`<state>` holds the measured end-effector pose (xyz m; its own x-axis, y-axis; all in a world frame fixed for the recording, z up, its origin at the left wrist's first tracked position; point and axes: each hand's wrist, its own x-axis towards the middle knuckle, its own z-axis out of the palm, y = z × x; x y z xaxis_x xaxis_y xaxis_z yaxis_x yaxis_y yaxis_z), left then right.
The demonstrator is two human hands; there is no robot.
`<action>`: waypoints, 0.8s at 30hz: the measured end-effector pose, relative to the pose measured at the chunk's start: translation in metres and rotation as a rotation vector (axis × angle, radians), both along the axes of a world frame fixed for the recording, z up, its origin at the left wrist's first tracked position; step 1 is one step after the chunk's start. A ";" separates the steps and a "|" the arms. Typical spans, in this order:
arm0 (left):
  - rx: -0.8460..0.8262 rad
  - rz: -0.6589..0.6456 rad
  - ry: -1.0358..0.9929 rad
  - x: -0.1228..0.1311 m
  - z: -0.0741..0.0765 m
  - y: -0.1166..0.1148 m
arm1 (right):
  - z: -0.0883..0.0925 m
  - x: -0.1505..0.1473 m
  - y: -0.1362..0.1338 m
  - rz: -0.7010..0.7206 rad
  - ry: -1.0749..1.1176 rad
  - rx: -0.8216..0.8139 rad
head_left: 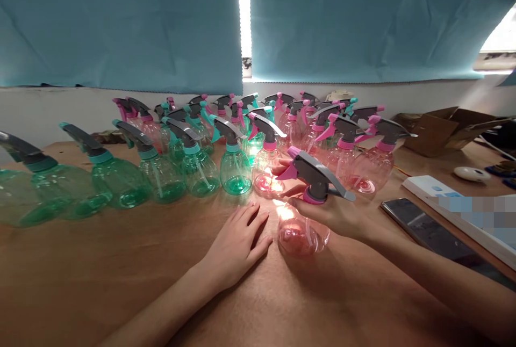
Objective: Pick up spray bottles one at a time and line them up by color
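Note:
In the head view, my right hand (334, 215) is wrapped round the neck of a clear pink spray bottle (302, 237), just under its pink collar. This bottle has a grey and pink trigger head and is roughly upright near the front of the other bottles. My left hand (237, 239) lies flat on the wooden table, fingers stretched out and slightly spread, holding nothing. Just beyond its fingertips stands a green spray bottle (236, 172). Another pink spray bottle (269, 167) stands behind the held one, partly hidden by my right fingers.
Green spray bottles (121, 183) line the left side of the table (161, 277), with several more pink and green ones behind. To the right are a black phone (427, 234), a white box (451, 202), a white computer mouse (471, 174) and an open cardboard box (439, 132).

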<state>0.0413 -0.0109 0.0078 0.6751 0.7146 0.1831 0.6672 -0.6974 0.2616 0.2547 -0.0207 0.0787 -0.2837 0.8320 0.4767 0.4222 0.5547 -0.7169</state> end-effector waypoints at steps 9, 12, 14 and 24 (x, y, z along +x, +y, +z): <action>-0.010 0.003 0.034 0.001 0.000 0.000 | 0.003 -0.002 -0.002 0.020 0.021 -0.054; -0.012 0.000 0.030 0.000 0.000 0.000 | 0.004 -0.003 -0.002 0.031 -0.001 -0.073; -0.010 0.003 0.035 0.000 0.000 -0.001 | 0.004 -0.003 -0.002 0.058 -0.001 -0.072; 0.011 0.014 0.049 0.000 -0.002 0.000 | -0.004 0.009 0.002 -0.083 -0.159 -0.020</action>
